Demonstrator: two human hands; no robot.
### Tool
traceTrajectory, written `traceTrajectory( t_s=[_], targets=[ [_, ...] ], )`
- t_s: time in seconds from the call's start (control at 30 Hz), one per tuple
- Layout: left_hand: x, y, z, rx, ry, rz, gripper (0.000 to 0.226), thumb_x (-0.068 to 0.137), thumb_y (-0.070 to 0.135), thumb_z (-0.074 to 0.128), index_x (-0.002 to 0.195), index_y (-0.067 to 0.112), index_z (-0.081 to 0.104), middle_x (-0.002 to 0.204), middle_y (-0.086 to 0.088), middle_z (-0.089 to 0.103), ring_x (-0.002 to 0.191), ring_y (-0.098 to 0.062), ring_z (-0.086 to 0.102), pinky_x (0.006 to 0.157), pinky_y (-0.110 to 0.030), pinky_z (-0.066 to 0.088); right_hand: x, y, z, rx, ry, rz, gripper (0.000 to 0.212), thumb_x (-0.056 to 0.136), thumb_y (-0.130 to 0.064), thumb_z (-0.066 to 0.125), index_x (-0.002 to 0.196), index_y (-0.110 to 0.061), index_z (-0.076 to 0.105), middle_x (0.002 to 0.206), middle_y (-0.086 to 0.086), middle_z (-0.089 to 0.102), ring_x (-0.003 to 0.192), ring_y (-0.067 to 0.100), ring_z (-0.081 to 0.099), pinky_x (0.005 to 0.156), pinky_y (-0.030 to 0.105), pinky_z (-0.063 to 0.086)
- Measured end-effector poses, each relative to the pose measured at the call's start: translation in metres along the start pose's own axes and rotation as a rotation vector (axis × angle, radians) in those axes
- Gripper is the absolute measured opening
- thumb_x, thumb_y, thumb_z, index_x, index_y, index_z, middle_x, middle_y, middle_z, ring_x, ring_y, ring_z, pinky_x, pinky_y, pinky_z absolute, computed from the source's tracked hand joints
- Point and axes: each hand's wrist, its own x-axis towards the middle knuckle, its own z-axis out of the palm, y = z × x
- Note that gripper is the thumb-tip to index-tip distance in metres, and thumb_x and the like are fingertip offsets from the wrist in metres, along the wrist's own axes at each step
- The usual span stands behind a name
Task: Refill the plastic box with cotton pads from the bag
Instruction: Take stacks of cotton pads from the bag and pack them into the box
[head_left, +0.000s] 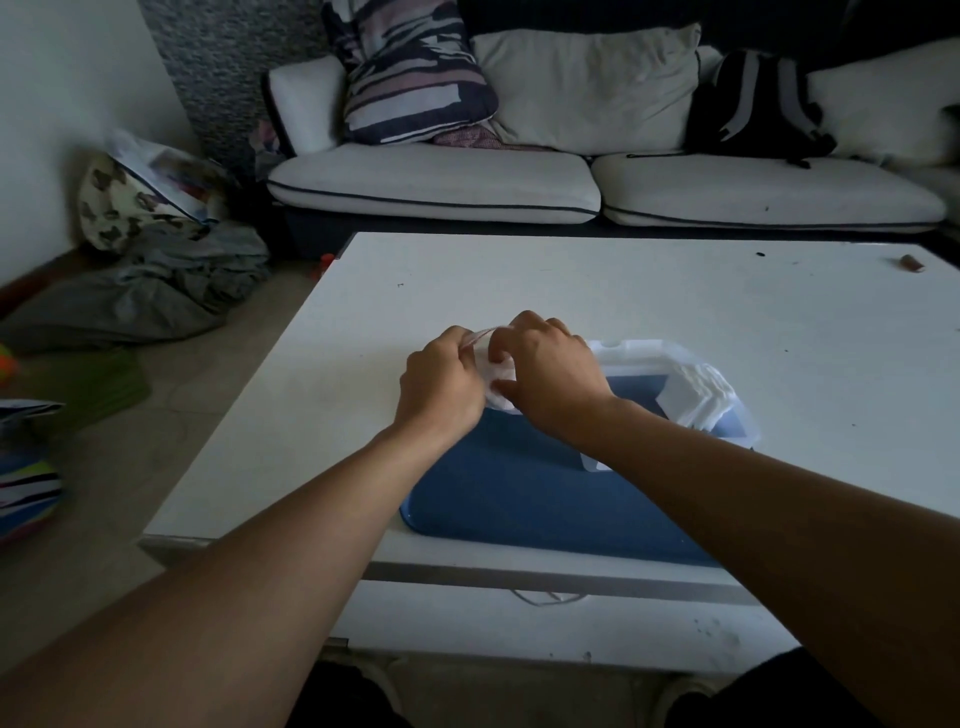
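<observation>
Blue tray (519, 499): flat on the white table (623, 291), at the near edge; landmark for all entries below. Bag (493, 371): clear plastic with white cotton pads inside, held above the tray's far-left corner; a thin reddish strip runs along its top edge; no writing legible. Left hand (441, 384): fingers curled, pinching the bag's top edge from the left. Right hand (550, 369): fingers curled over the bag from the right, gripping it. Plastic box (675, 395): translucent, on the tray's far-right part, just beside the right hand; stacked cotton pads (701, 389) visible in its right end; no label readable. Small brown item (911, 263): far right of the tray, on the table, too small to identify. Sofa (519, 182): beyond the tray, with striped pillow (410, 78) and black backpack (758, 98).
</observation>
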Motion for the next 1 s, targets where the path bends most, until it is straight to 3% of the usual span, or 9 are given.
traceTrajectory(
  t_s=[0.13,0.23,0.4,0.5,0.6,0.7,0.8,0.9,1.0],
  targets=[
    [0.004,-0.007,-0.001,-0.037,-0.035,-0.025,0.031,0.107,0.023,0.037,0.117,0.016,0.065,0.106,-0.006,0.07,0.095,-0.027,0.067,0.083,-0.039,0.058,-0.002,-0.002,0.002,-0.014,-0.049,0.001,0.037,0.087,-0.025,0.074,0.123,-0.023,0.064,0.126,0.003,0.054,0.113,0.028,0.053,0.092,0.043,0.048],
    [0.006,-0.007,-0.001,-0.054,-0.096,-0.078,0.031,0.108,0.024,0.035,0.12,0.017,0.063,0.106,0.0,0.065,0.095,-0.023,0.062,0.079,-0.031,0.05,-0.001,0.0,0.003,0.125,-0.09,0.052,0.028,0.085,-0.028,0.075,0.111,-0.021,0.07,0.12,0.002,0.057,0.109,0.025,0.054,0.089,0.039,0.048],
    [0.013,-0.018,-0.006,0.024,-0.251,-0.182,0.027,0.094,0.024,0.043,0.102,0.015,0.067,0.102,-0.005,0.071,0.098,-0.028,0.067,0.086,-0.044,0.055,-0.002,0.018,-0.027,0.845,-0.253,0.256,0.026,0.087,-0.024,0.076,0.097,-0.001,0.071,0.082,0.001,0.064,0.073,0.009,0.058,0.067,0.023,0.049],
    [0.012,-0.011,-0.012,0.022,-0.362,-0.273,0.029,0.078,0.009,0.044,0.098,0.014,0.064,0.102,-0.006,0.067,0.097,-0.026,0.062,0.08,-0.037,0.052,-0.008,0.037,-0.044,1.341,-0.245,0.377,0.029,0.094,-0.015,0.068,0.113,0.007,0.065,0.097,0.013,0.071,0.083,0.018,0.069,0.087,0.035,0.058],
    [0.007,0.012,-0.021,-0.029,-0.307,-0.31,0.003,0.068,0.013,0.052,0.07,0.016,0.052,0.083,-0.006,0.059,0.08,-0.027,0.055,0.066,-0.034,0.041,-0.017,0.047,-0.053,1.618,-0.207,0.502,0.03,0.094,-0.006,0.064,0.121,0.007,0.061,0.112,0.022,0.069,0.088,0.026,0.072,0.08,0.032,0.062],
    [0.002,0.036,-0.018,-0.464,-0.116,-0.283,0.014,0.075,0.024,0.055,0.085,0.022,0.064,0.1,-0.002,0.064,0.103,-0.026,0.06,0.093,-0.043,0.05,-0.023,0.046,-0.05,1.717,-0.184,0.579,0.023,0.092,0.005,0.061,0.115,0.008,0.061,0.115,0.025,0.065,0.094,0.031,0.071,0.08,0.035,0.062],
    [-0.007,0.058,-0.001,-0.804,-0.179,-0.372,0.024,0.092,0.042,0.056,0.097,0.02,0.065,0.1,0.0,0.065,0.097,-0.018,0.06,0.091,-0.036,0.048,-0.029,0.034,-0.049,1.708,-0.255,0.581,0.021,0.09,0.005,0.059,0.111,0.005,0.06,0.111,0.022,0.064,0.095,0.029,0.068,0.075,0.036,0.063],
    [-0.014,0.074,0.019,-0.782,-0.189,-0.388,0.055,0.084,0.066,0.052,0.111,0.021,0.068,0.108,-0.004,0.072,0.102,-0.022,0.067,0.098,-0.042,0.052,-0.031,0.019,-0.05,1.581,-0.322,0.541,0.02,0.092,-0.008,0.058,0.111,-0.004,0.062,0.095,0.012,0.067,0.08,0.019,0.068,0.067,0.03,0.059],
    [-0.014,0.083,0.025,-0.732,-0.033,-0.356,0.049,0.1,0.058,0.04,0.111,0.022,0.071,0.117,-0.004,0.07,0.107,-0.022,0.065,0.091,-0.039,0.053,-0.028,0.016,-0.049,1.497,-0.304,0.589,0.026,0.091,-0.031,0.063,0.111,-0.014,0.066,0.095,0.007,0.065,0.082,0.017,0.064,0.078,0.033,0.055]
  ],
)
